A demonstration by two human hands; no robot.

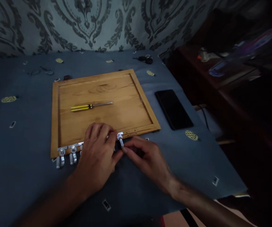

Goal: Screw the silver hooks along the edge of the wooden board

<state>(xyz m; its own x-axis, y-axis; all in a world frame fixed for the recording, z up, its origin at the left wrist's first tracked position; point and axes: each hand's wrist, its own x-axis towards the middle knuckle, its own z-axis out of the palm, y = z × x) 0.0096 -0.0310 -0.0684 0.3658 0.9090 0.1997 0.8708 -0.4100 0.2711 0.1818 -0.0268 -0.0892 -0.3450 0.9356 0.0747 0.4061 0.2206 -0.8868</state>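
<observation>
My right hand [147, 157] pinches a metal hook [121, 142] at the near edge of the wooden board [107, 90]. My left hand [96, 157] curves over that edge; I cannot tell whether it grips anything. Further hooks [62, 152] line the edge's left end; a screwdriver [82, 107] lies on the board, a phone [173, 108] to the board's right.

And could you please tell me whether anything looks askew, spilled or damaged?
Nothing clearly stands out: no spill or breakage shows. The two leftmost metal hooks line up along the wooden panel, and the screwdriver lies flat on it. The left hand hides part of the row.
</observation>
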